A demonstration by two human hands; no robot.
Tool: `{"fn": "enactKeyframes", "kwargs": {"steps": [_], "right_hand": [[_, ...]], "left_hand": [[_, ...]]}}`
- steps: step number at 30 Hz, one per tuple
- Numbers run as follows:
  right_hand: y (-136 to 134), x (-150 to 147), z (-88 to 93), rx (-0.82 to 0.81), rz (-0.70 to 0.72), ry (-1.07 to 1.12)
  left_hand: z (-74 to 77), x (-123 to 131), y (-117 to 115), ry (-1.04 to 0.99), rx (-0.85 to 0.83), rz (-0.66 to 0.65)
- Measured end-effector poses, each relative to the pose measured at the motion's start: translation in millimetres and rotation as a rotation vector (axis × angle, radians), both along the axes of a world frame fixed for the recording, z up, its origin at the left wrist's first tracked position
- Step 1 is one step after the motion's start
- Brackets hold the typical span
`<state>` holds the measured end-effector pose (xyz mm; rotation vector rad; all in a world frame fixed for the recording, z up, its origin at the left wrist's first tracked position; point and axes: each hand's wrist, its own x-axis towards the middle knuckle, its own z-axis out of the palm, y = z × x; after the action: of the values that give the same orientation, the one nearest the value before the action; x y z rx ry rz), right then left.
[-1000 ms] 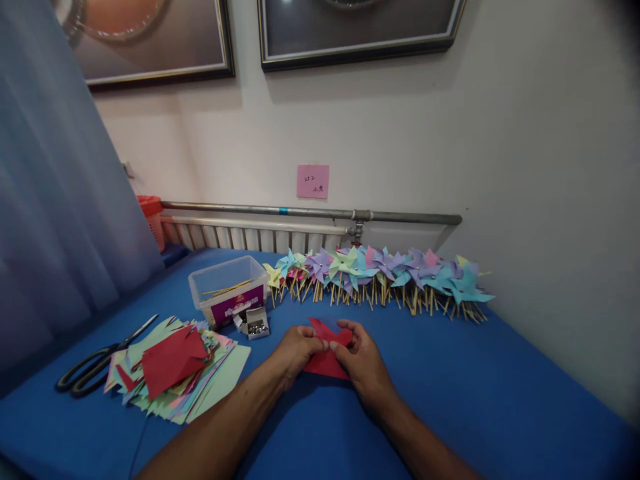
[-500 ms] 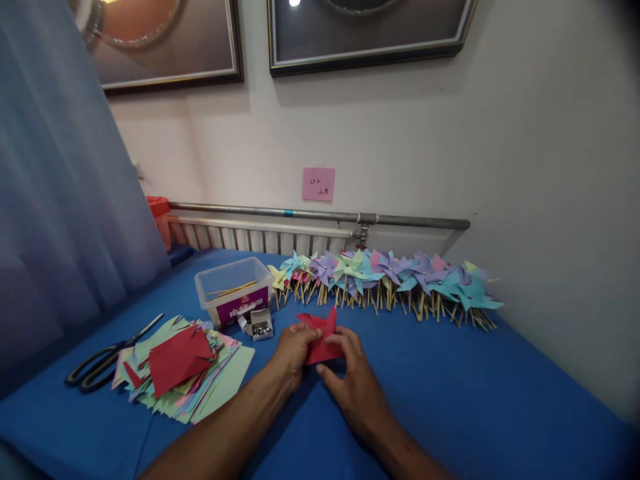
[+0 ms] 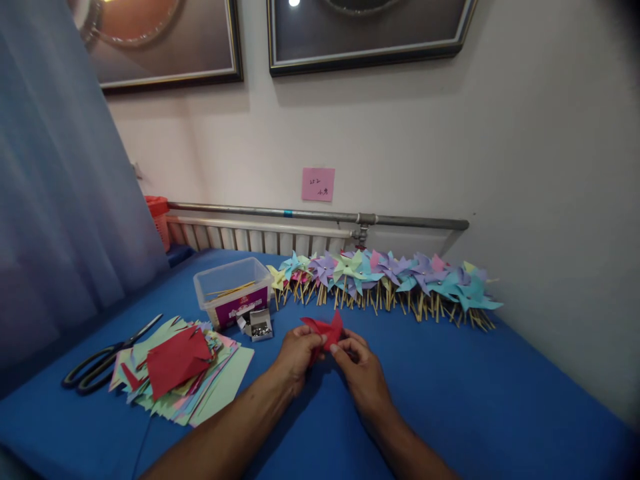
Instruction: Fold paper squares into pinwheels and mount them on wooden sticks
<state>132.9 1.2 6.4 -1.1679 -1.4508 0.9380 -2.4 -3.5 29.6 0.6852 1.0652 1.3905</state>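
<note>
A red paper pinwheel (image 3: 327, 328), its points partly folded in, is held up over the blue cloth between my two hands. My left hand (image 3: 299, 352) pinches it near the middle, thumb on top. With thumb and fingers closed on its right side, my right hand (image 3: 356, 360) grips the same paper. The fingers hide its lower part. Just left of my left hand sits a small open box of metal pins (image 3: 261, 328). Behind it stands a clear plastic tub (image 3: 240, 303) with thin sticks inside.
Cut coloured paper sheets (image 3: 225, 383) lie piled at the left, a red sheet (image 3: 177, 360) on top. Black-handled scissors (image 3: 107, 360) rest beside them. Finished pinwheels on sticks (image 3: 380, 273) line the table's back edge. A pipe (image 3: 425, 222) runs along the wall.
My right thumb and fingers have closed on the paper's right side. The lower flap has been brought up toward the middle, so the red paper looks smaller and more folded.
</note>
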Motion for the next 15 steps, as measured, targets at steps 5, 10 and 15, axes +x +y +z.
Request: {"fn": "enactKeyframes", "kwargs": {"steps": [5, 10, 15], "right_hand": [[-0.5, -0.7, 2.5, -0.036, -0.015, 0.018], [0.2, -1.3, 2.7, -0.044, -0.018, 0.010], [-0.4, -2.1, 0.7, -0.040, -0.022, -0.017]], "left_hand": [[-0.2, 0.7, -0.3, 0.004, 0.008, 0.019], [-0.9, 1.3, 0.1, 0.011, 0.012, 0.013], [-0.3, 2.0, 0.0, 0.000, 0.004, 0.027]]}}
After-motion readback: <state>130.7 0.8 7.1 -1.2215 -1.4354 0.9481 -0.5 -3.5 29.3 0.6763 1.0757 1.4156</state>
